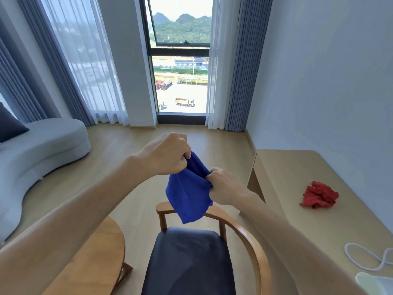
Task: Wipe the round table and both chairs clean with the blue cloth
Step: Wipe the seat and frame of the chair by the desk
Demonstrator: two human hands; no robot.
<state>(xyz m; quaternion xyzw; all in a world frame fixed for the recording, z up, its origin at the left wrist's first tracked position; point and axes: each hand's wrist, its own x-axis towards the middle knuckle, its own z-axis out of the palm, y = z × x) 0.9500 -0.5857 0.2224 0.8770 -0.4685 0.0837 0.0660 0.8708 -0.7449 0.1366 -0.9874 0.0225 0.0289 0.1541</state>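
Note:
The blue cloth (188, 194) hangs in the air between both hands, above the chair's back. My left hand (168, 154) grips its upper edge with curled fingers. My right hand (223, 186) pinches the cloth's right edge. Below them stands a wooden chair (246, 233) with a curved back rail and a dark padded seat (189, 262). Part of the round wooden table (100, 250) shows at the lower left, partly behind my left forearm. Only one chair is in view.
A wooden desk (302, 167) runs along the right wall, with a crumpled red cloth (319, 195), a white cord (368, 256) and a white cup (370, 283) on it. A grey curved sofa (42, 147) stands at the left. Window and curtains lie ahead.

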